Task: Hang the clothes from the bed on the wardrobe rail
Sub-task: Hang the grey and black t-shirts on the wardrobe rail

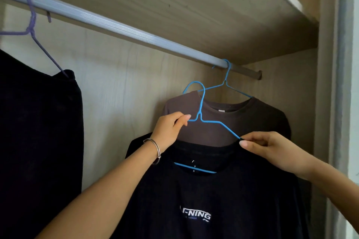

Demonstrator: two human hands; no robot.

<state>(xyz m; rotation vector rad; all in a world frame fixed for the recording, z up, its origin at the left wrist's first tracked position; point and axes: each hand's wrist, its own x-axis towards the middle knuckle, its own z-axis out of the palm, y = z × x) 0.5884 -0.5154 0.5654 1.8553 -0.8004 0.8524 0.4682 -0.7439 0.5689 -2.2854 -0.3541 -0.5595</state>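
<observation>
Clothes first: a dark garment (38,132) hangs from a purple hanger (37,40) on the rail (116,25) at far left. Left hand (169,130) pinches the blue hanger (202,114) by its neck, carrying a black tee (204,200) below the rail. Right hand (272,147) pinches the collar where the wire enters. Behind, a brown shirt (252,118) already hangs.

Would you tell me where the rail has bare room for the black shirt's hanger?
The rail is bare between the purple hanger and the blue hanger carrying the brown shirt. Its right end, by that shirt, is crowded.
</observation>
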